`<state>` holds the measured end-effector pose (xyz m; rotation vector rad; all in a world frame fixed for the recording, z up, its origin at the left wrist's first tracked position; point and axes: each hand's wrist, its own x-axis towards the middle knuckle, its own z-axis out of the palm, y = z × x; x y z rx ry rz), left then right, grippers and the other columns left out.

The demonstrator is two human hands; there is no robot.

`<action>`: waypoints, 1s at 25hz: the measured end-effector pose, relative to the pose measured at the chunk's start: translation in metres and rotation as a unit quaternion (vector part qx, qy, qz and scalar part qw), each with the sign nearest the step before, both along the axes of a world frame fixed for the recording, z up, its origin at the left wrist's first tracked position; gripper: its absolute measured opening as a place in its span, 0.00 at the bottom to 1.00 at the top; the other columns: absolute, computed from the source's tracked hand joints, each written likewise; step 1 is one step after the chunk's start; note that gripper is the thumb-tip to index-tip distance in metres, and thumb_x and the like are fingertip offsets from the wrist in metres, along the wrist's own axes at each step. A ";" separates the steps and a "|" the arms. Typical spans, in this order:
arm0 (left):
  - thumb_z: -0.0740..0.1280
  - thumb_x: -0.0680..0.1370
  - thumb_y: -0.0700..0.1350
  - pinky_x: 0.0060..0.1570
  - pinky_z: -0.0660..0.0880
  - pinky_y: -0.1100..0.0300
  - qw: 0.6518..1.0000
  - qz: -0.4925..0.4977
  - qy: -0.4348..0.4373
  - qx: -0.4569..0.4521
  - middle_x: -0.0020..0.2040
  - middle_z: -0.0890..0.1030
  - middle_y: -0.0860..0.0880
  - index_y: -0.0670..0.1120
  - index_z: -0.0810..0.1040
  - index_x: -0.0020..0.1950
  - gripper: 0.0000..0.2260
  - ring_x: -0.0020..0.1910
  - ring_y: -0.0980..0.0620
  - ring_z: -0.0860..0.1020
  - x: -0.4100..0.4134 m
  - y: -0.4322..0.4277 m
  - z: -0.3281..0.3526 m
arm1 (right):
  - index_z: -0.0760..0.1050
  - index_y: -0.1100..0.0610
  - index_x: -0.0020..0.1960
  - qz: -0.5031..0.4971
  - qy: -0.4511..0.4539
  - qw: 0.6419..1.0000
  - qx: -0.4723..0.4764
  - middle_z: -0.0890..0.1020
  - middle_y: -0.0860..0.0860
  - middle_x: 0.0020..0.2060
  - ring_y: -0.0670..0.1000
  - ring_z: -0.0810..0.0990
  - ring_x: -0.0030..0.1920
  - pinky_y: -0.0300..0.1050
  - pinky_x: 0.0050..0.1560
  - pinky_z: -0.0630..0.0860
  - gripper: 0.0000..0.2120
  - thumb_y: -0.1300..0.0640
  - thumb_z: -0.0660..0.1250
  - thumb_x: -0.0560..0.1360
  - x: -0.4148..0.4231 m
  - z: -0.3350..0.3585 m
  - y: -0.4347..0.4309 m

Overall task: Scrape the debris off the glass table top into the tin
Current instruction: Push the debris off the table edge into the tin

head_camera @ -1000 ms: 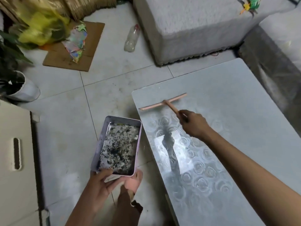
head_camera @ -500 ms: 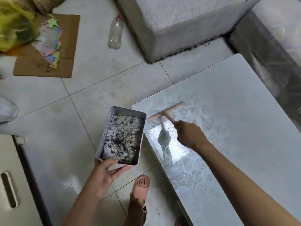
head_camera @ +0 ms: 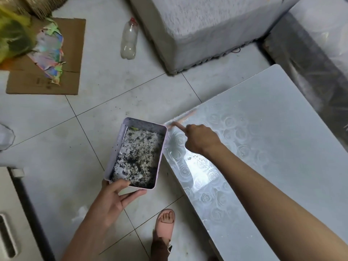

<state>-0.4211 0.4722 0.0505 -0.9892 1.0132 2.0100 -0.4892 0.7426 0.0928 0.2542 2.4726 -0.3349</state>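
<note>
A pale rectangular tin, filled with grey and black debris, is held level beside the glass table top, its long side against the table's left edge. My left hand grips the tin's near end, thumb over the rim and fingers underneath. My right hand grips the handle of a pink T-shaped scraper, whose blurred blade lies at the table's near-left corner, next to the tin's far corner. A few small specks lie on the glass by my wrist.
A grey covered block stands beyond the table. An empty plastic bottle lies on the tiled floor. Cardboard with coloured paper scraps lies at the far left. My sandalled foot stands by the table's edge. A cabinet is at lower left.
My right hand has drawn the scraper leftward across the glass to the table's corner. The tin has come up against the table's edge.
</note>
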 end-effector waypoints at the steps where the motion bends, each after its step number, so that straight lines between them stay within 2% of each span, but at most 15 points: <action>1: 0.65 0.65 0.31 0.41 0.80 0.40 1.000 -0.001 -0.005 0.000 0.60 0.79 0.42 0.47 0.68 0.72 0.35 0.59 0.30 0.76 0.001 -0.003 0.000 | 0.66 0.48 0.69 0.011 -0.023 1.000 0.009 0.78 0.56 0.51 0.60 0.76 0.50 0.46 0.41 0.67 0.25 0.61 0.58 0.73 0.015 0.004 0.006; 3: 0.64 0.65 0.31 0.41 0.80 0.40 1.000 0.001 -0.008 -0.007 0.64 0.77 0.41 0.48 0.69 0.71 0.34 0.59 0.29 0.75 0.004 -0.010 0.001 | 0.69 0.51 0.66 0.006 -0.088 0.996 0.024 0.79 0.56 0.51 0.59 0.77 0.48 0.45 0.40 0.68 0.21 0.60 0.58 0.74 0.042 0.019 0.020; 5: 0.64 0.65 0.31 0.41 0.80 0.40 1.000 0.011 -0.014 0.001 0.64 0.77 0.42 0.47 0.70 0.70 0.33 0.60 0.31 0.75 0.007 -0.014 0.001 | 0.73 0.53 0.62 -0.014 -0.112 0.993 0.038 0.79 0.58 0.52 0.60 0.78 0.50 0.44 0.40 0.69 0.16 0.59 0.59 0.75 0.044 0.035 0.030; 8: 0.64 0.66 0.31 0.41 0.80 0.41 0.999 0.022 -0.026 0.006 0.61 0.78 0.41 0.43 0.69 0.71 0.33 0.62 0.32 0.75 0.011 -0.017 0.000 | 0.74 0.52 0.62 -0.006 -0.061 0.998 0.031 0.79 0.59 0.53 0.61 0.78 0.52 0.45 0.43 0.70 0.16 0.59 0.59 0.75 0.011 0.034 0.015; 11: 0.65 0.66 0.31 0.40 0.80 0.42 0.999 0.033 -0.040 0.005 0.65 0.75 0.38 0.42 0.69 0.71 0.32 0.64 0.31 0.72 0.015 -0.017 0.000 | 0.70 0.56 0.65 -0.001 -0.049 0.998 0.027 0.78 0.59 0.56 0.61 0.77 0.55 0.46 0.44 0.69 0.17 0.58 0.59 0.76 -0.012 0.022 -0.007; 13: 0.65 0.66 0.31 0.41 0.80 0.40 0.999 0.034 -0.040 0.001 0.67 0.74 0.38 0.43 0.70 0.70 0.32 0.64 0.33 0.73 0.018 -0.019 0.001 | 0.70 0.56 0.65 0.012 -0.098 0.994 0.041 0.78 0.58 0.56 0.60 0.77 0.53 0.47 0.45 0.71 0.19 0.58 0.59 0.75 -0.001 0.021 -0.001; 16: 0.64 0.66 0.31 0.42 0.79 0.38 0.999 0.030 -0.038 0.008 0.67 0.73 0.37 0.44 0.69 0.71 0.32 0.65 0.33 0.73 0.023 -0.020 0.004 | 0.72 0.57 0.62 0.032 -0.195 0.975 0.099 0.79 0.56 0.53 0.56 0.78 0.45 0.46 0.44 0.74 0.16 0.56 0.61 0.76 0.035 0.044 0.020; 18: 0.64 0.66 0.31 0.41 0.80 0.39 0.999 0.032 -0.043 0.008 0.66 0.74 0.37 0.42 0.69 0.71 0.32 0.63 0.33 0.74 0.026 -0.019 0.007 | 0.72 0.58 0.61 0.029 -0.168 0.980 0.103 0.79 0.58 0.54 0.58 0.79 0.49 0.45 0.44 0.72 0.15 0.58 0.61 0.75 0.042 0.055 0.020; 20: 0.64 0.66 0.31 0.40 0.80 0.40 0.998 0.032 -0.046 0.008 0.65 0.75 0.38 0.42 0.68 0.71 0.32 0.63 0.32 0.74 0.027 -0.015 0.008 | 0.73 0.58 0.60 0.018 -0.097 0.993 0.071 0.78 0.59 0.55 0.60 0.78 0.54 0.45 0.44 0.69 0.14 0.58 0.61 0.75 0.022 0.050 0.006; 23: 0.64 0.66 0.32 0.39 0.81 0.42 0.999 0.023 -0.041 0.003 0.66 0.75 0.39 0.44 0.67 0.72 0.33 0.60 0.30 0.74 0.029 -0.013 0.007 | 0.70 0.56 0.51 0.029 -0.043 0.997 0.056 0.78 0.59 0.55 0.57 0.77 0.46 0.44 0.44 0.68 0.05 0.56 0.61 0.76 -0.019 0.035 -0.015; 25: 0.64 0.66 0.32 0.38 0.81 0.43 0.999 0.020 -0.042 -0.001 0.65 0.76 0.38 0.44 0.67 0.72 0.33 0.59 0.28 0.75 0.032 -0.013 0.007 | 0.70 0.55 0.52 0.033 -0.053 0.997 0.052 0.79 0.58 0.54 0.55 0.76 0.44 0.46 0.43 0.71 0.05 0.57 0.59 0.77 -0.019 0.023 -0.010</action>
